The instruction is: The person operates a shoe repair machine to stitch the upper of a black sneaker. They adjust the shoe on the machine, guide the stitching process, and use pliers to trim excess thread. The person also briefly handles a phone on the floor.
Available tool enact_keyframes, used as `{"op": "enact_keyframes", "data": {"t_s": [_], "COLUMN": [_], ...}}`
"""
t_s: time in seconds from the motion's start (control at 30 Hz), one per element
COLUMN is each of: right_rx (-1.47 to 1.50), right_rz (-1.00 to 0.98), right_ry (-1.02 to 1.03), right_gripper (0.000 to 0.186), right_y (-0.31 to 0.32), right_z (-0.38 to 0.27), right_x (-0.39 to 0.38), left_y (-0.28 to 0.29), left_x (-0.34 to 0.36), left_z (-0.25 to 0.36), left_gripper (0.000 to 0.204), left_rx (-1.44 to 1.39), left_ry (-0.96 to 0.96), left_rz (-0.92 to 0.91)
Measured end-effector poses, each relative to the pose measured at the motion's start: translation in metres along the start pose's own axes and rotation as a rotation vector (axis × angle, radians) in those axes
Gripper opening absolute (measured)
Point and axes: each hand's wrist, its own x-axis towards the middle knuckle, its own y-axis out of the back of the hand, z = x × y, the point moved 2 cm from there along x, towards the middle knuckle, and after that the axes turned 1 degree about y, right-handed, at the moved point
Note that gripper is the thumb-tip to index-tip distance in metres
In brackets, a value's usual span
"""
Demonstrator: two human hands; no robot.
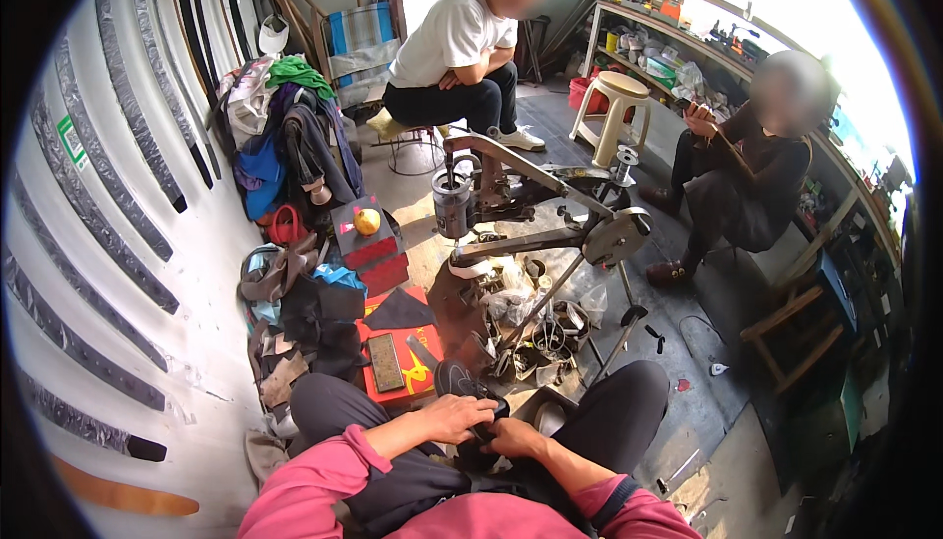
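Between my knees is a dark shoe (454,379), its sole end pointing away from me. My left hand (457,419) lies across it with the fingers curled over its near part. Close beside, my right hand (516,438) is closed at the shoe's dark edge, its fingertips partly hidden. Whether a small tool is also in the right hand cannot be made out. Just beyond my left knee lies a red box (398,315) bearing a dark worn block (384,362) and pieces of dark material.
Ahead stands a hand-cranked sewing machine (550,185) on metal legs, loose parts heaped beneath. One person (457,38) sits behind it, another (747,166) at the right. A plastic stool (619,97) stands between them. Clothes (295,126) pile at left; a wooden stool frame (796,333) lies right.
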Motion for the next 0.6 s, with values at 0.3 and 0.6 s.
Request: {"op": "enact_keyframes", "data": {"t_s": [0.3,0.6], "right_rx": [-0.095,-0.129], "right_rz": [-0.064,-0.124], "right_ry": [0.044,0.055], "right_gripper": [0.047,0.044], "right_y": [0.002,-0.002], "right_z": [-0.012,-0.010], "right_x": [0.000,0.011], "left_y": [-0.004,0.006], "left_x": [-0.006,-0.021], "left_z": [-0.001,-0.001], "left_gripper": [0.040,0.038], "left_rx": [-0.015,0.051], "left_ry": [-0.042,-0.002], "left_rz": [0.043,-0.009]}}
